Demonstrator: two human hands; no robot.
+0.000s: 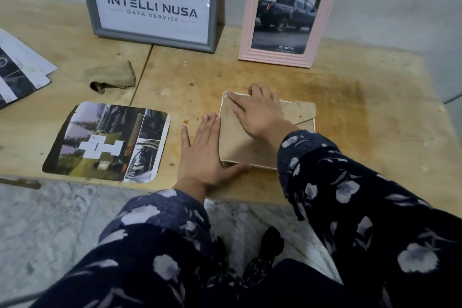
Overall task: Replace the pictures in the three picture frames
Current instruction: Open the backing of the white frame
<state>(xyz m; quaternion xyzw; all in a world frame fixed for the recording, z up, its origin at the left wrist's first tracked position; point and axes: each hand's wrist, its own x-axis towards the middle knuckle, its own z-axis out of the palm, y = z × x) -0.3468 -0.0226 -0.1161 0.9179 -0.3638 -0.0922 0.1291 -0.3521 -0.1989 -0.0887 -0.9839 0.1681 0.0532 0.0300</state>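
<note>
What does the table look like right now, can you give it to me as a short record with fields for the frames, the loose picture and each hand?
face-down frame: white frame lying flat, brown backing up
left hand: left hand flat on the table, fingers along the frame's left edge, thumb along its near edge
right hand: right hand resting on the backing, fingers at the far left corner
loose picture: rounded collage print lying flat, left of the frame
standing frames: grey frame with logo print; pink arched frame with truck photo
other: cloth, papers

"INTELLI NUSA DATA SERVICE" is printed on the picture in the grey frame. "TOYOTA" is printed low on the truck picture in the pink arched frame.
</note>
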